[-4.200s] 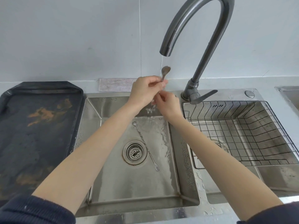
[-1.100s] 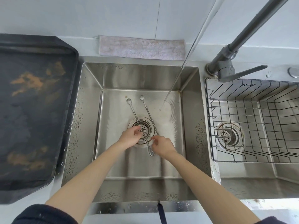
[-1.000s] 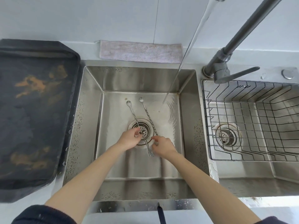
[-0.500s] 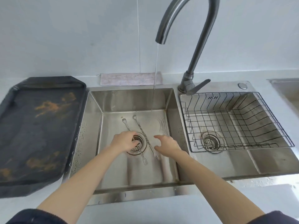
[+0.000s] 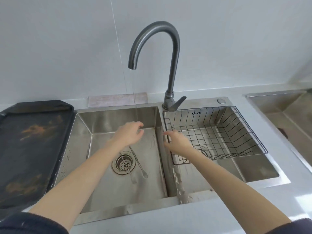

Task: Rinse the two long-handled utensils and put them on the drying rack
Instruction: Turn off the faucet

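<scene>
Two thin long-handled metal utensils lie side by side on the floor of the left sink basin point(image 5: 108, 119). One utensil point(image 5: 129, 171) crosses the drain strainer point(image 5: 124, 165), the other utensil point(image 5: 139, 163) lies just right of it. My left hand point(image 5: 129, 133) is raised above them under the thin stream from the faucet point(image 5: 170, 65), fingers relaxed and holding nothing. My right hand point(image 5: 176, 141) hovers over the divider between the basins, empty with fingers loosely spread. The black wire drying rack point(image 5: 236, 132) sits in the right basin with nothing in it.
A dark, stained baking tray point(image 5: 32, 146) lies on the counter to the left. A folded cloth point(image 5: 118, 99) rests behind the sink by the wall. The faucet lever point(image 5: 177, 103) points right. Another steel basin point(image 5: 285, 108) shows at the far right.
Both utensils now lie loose in the left basin. My hands rose from the basin floor: the left to the water stream, the right toward the divider. The camera tilted up.
</scene>
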### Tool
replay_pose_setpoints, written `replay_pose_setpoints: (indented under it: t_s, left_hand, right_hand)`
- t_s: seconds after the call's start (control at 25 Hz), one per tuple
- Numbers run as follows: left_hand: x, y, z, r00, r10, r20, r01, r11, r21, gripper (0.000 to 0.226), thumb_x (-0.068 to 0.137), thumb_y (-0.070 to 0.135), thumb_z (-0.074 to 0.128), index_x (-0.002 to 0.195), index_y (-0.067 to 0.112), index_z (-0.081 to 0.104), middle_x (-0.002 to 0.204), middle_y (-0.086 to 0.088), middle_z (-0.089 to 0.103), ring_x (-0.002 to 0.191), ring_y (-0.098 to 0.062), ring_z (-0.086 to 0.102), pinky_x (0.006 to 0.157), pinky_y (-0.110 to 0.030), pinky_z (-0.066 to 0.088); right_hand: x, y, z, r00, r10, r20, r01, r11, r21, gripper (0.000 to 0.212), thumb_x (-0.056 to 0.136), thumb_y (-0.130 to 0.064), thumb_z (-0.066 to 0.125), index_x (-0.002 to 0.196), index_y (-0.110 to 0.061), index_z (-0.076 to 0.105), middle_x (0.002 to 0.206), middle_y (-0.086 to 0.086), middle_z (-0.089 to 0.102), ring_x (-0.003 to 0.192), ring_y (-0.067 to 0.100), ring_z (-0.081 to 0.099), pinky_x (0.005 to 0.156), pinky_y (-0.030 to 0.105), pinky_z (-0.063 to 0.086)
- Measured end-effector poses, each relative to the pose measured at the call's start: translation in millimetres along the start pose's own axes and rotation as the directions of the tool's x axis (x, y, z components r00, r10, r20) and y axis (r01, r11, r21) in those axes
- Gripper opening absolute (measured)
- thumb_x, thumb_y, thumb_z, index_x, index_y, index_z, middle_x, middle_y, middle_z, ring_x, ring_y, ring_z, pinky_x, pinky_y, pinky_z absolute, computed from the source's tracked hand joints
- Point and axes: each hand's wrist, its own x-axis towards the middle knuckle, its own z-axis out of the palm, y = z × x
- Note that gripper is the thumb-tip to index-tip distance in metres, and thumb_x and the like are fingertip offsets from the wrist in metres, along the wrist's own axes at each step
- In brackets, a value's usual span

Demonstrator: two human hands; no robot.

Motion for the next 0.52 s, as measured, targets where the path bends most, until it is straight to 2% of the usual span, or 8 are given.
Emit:
replay_pose_setpoints:
  t_s: [0.2, 0.4, 0.52]
  left_hand:
    - [30, 45, -30, 0.990, 0.069, -0.126, -0.074, 0.997, -0.037, 0.042, 0.094, 0.027, 0.042, 0.134, 0.013, 0.044, 0.137, -0.005, 0.052, 0.124, -0.021, 0.050, 0.103, -0.037, 0.041]
    - [70, 72, -64, 0.952, 0.050, -0.303, -0.082, 0.992, -0.093, 0.039, 0.092, 0.028, 0.045, 0.128, 0.013, 0.050, 0.130, -0.005, 0.058, 0.119, -0.023, 0.053, 0.100, -0.039, 0.043]
    - [89, 89, -79, 0.927, 0.057, -0.370, -0.094, 0.992, -0.083, 0.042, 0.092, 0.029, 0.046, 0.130, 0.012, 0.047, 0.131, -0.004, 0.057, 0.121, -0.023, 0.052, 0.100, -0.037, 0.043]
  right_hand:
    - [12, 24, -51, 0.987, -0.020, -0.161, 0.028, 0.998, 0.048, 0.041, 0.090, -0.019, 0.050, 0.130, -0.016, 0.050, 0.133, 0.012, 0.051, 0.121, 0.029, 0.051, 0.103, 0.043, 0.042]
    - [39, 38, -87, 0.963, -0.014, -0.270, 0.053, 0.989, 0.139, 0.036, 0.090, -0.016, 0.049, 0.125, -0.014, 0.054, 0.128, 0.011, 0.054, 0.115, 0.029, 0.055, 0.094, 0.041, 0.048]
    - [59, 41, -102, 0.950, -0.024, -0.311, 0.075, 0.986, 0.152, 0.037, 0.090, -0.015, 0.049, 0.128, -0.014, 0.050, 0.131, 0.012, 0.050, 0.110, 0.029, 0.057, 0.090, 0.042, 0.051]
